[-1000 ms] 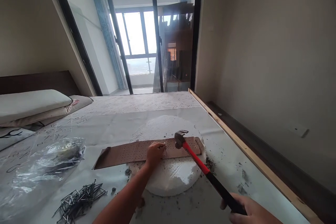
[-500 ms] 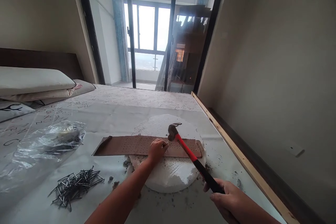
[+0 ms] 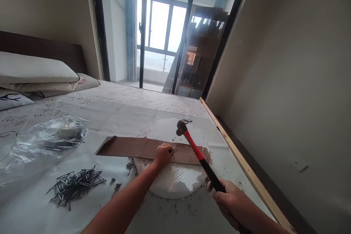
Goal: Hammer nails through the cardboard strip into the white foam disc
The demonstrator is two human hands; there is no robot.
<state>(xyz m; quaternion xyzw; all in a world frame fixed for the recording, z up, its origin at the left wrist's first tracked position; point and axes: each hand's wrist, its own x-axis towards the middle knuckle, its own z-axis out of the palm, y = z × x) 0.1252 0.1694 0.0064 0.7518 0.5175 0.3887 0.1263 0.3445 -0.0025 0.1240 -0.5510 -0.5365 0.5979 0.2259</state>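
A brown perforated strip (image 3: 131,147) lies across a round white foam disc (image 3: 175,180) on the plastic-covered surface. My left hand (image 3: 163,154) rests on the strip and pinches a small nail (image 3: 172,150) upright against it. My right hand (image 3: 228,200) grips the black end of a red-and-black hammer (image 3: 199,158). The hammer head (image 3: 181,127) is raised above and just right of the nail, not touching the strip.
A heap of dark nails (image 3: 74,185) lies at the near left. A crumpled clear plastic bag (image 3: 48,137) sits behind it. Pillows (image 3: 35,73) are stacked at far left. A wooden edge strip (image 3: 241,161) borders the right side. Dark crumbs lie around the disc.
The hammer head has lifted from just above the strip to higher over the disc. My right hand has moved left and up the handle's view. My left hand stays on the nail.
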